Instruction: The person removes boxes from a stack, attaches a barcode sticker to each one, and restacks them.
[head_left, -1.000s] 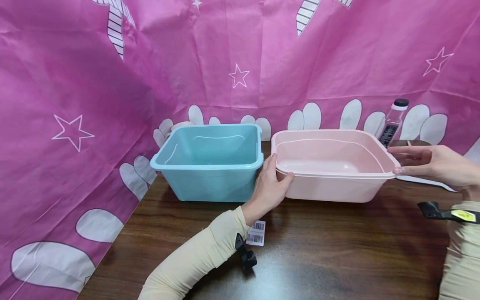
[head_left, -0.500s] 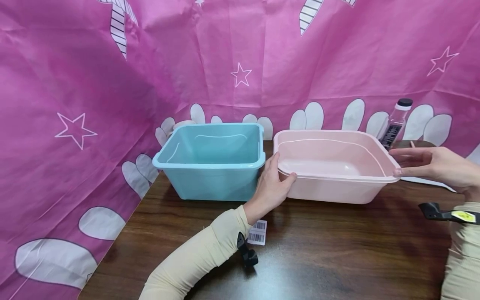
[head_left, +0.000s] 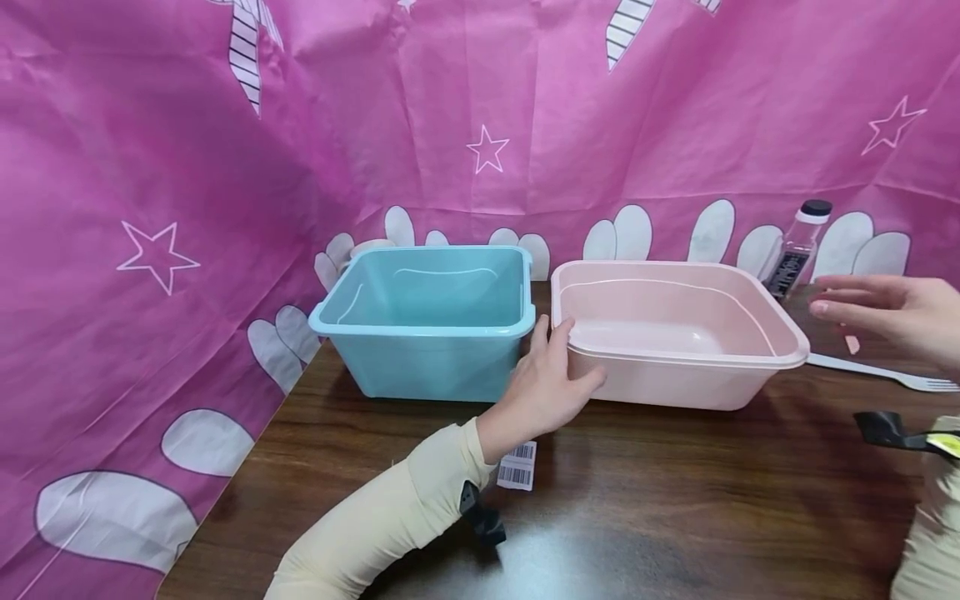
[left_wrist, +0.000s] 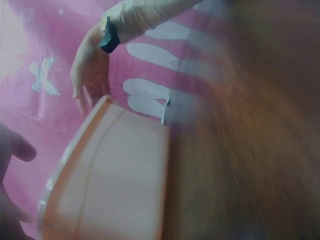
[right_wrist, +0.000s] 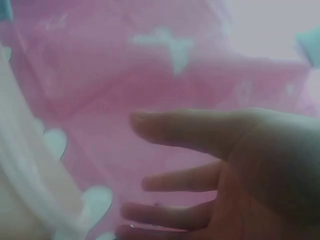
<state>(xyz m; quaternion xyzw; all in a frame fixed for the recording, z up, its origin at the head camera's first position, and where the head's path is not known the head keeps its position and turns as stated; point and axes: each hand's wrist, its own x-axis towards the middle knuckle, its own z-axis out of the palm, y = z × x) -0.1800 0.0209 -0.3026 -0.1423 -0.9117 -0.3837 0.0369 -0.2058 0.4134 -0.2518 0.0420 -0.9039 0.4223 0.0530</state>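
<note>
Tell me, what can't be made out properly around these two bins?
Head view: white fork, handle end hidden by the pink bin.
Head view: pale object, mostly hidden by the blue bin.
Head view: bottle, label lettering too small to read.
Left wrist view: left hand, cut off by the left edge.

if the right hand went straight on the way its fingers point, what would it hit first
Probably the pink basin, at its right end; the right hand points that way in the head view. Height is unclear, so it might pass over.
</note>
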